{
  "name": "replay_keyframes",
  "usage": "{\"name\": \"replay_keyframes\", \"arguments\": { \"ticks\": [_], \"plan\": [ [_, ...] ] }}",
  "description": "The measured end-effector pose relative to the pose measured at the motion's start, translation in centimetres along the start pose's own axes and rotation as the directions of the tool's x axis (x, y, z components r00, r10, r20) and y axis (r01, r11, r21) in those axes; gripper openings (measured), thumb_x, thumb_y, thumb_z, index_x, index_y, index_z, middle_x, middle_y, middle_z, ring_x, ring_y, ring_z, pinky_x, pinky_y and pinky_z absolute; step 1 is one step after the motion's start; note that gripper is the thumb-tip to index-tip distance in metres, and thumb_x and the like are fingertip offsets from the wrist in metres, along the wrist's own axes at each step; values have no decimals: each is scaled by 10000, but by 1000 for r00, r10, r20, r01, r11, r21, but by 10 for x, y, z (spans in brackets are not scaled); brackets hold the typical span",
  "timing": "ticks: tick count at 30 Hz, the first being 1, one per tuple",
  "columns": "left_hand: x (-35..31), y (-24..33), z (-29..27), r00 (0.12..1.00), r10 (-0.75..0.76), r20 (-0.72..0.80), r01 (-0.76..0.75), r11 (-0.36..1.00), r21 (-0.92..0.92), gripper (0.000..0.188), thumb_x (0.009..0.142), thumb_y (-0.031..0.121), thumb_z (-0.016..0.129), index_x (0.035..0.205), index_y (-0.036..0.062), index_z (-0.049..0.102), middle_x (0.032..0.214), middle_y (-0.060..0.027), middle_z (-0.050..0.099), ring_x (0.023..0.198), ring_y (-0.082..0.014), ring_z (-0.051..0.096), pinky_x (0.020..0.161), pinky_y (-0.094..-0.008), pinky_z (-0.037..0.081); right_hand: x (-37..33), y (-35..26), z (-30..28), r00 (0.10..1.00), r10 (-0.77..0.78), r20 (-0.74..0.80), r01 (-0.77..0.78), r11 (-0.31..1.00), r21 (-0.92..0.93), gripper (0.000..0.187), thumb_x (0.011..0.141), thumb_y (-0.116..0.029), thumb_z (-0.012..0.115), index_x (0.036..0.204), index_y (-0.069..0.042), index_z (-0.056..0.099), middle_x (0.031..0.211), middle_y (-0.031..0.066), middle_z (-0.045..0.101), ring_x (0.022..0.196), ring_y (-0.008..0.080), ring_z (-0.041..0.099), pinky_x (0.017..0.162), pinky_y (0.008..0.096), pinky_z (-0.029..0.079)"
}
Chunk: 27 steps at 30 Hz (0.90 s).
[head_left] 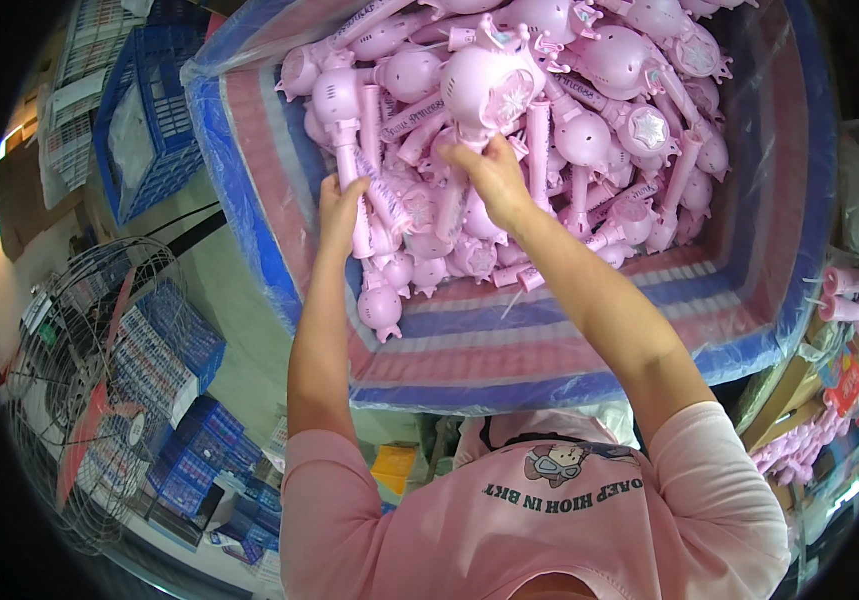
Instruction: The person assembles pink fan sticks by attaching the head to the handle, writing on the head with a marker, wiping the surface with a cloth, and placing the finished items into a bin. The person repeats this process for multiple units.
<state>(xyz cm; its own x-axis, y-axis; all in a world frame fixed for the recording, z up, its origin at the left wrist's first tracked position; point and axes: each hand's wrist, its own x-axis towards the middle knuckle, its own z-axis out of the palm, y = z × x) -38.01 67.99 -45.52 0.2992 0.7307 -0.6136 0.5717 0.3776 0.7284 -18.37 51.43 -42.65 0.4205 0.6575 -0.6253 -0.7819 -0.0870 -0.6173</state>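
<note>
My left hand [340,208] is closed around the handle of a pink toy wand [336,96] with a round head. Its head points away from me, toward the far side of a striped bag. Closer to the middle, my right hand [494,178] grips the handle of another pink wand [469,85], held up above the pile. This one has a crown-like top and a pale snowflake-shaped decoration on its head. Beneath both hands lies a heap of similar pink wands [584,138], tangled in many directions; their handles carry dark lettering.
The large blue, pink and white striped bag [509,365] with a clear plastic liner holds the heap. A wire fan [99,400] stands at the left, near blue crates [154,120]. More pink wand parts [819,440] lie at the right by cardboard.
</note>
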Motion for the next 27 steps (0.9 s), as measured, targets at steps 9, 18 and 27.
{"name": "replay_keyframes", "arguments": {
  "ticks": [9,18,27],
  "plan": [
    [10,36,11,969,-189,161,193,981,-11,390,805,373,701,1015,61,599,794,-22,589,627,-106,549,550,-267,460,68,8,25,952,-258,-166,187,917,-352,422,760,-425,735,925,-38,692,761,30,636,699,103,545,679,283,446],
    [40,28,41,978,-125,166,95,979,179,650,730,468,738,1133,-21,589,961,-140,633,752,-207,622,656,-276,487,47,2,10,863,-429,-265,305,863,-404,351,760,-349,750,920,-40,704,717,17,639,650,87,536,628,259,434],
    [36,20,56,849,-442,290,502,847,-176,784,804,469,666,1346,6,340,1277,-211,455,985,-389,596,789,-478,544,-19,-50,-44,863,-447,-234,348,864,-364,205,816,-201,713,911,-22,681,741,-35,594,669,44,493,616,218,407]
  ]
}}
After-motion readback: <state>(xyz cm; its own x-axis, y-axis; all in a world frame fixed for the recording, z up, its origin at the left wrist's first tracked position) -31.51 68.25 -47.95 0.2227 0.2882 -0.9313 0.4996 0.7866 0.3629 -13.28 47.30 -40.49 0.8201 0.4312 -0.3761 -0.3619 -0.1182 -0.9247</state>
